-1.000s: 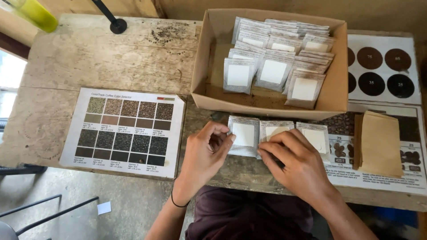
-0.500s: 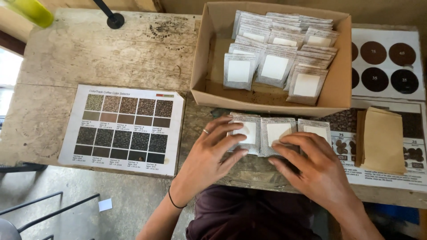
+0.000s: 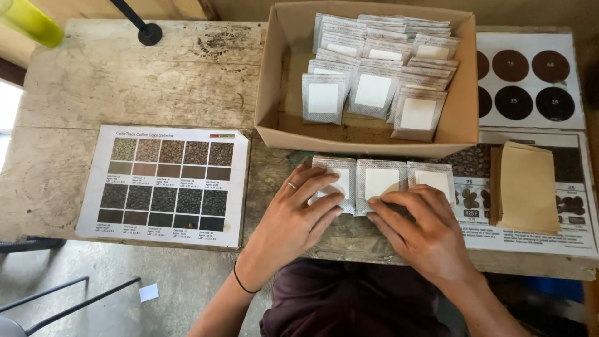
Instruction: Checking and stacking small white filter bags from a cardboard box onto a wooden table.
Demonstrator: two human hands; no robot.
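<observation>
1. Three small grey sachets with white label patches lie flat in a row on the worktop, just in front of the cardboard box: left sachet, middle sachet, right sachet, edges touching or slightly overlapping.
2. Left hand: fingers spread flat, pressing on the left sachet, gripping nothing. Looks like it's pinning it down.
3. Right hand: fingers spread, tips on the lower edge of the middle sachet, likely lining up the row. Nothing clamped.
4. Box holds many more identical sachets, standing in rows.
5. Right of the row: stack of tan paper envelopes on a printed chart; card with dark brown discs above it.
6. Left: laminated colour-swatch chart, lying flat and within view.
</observation>
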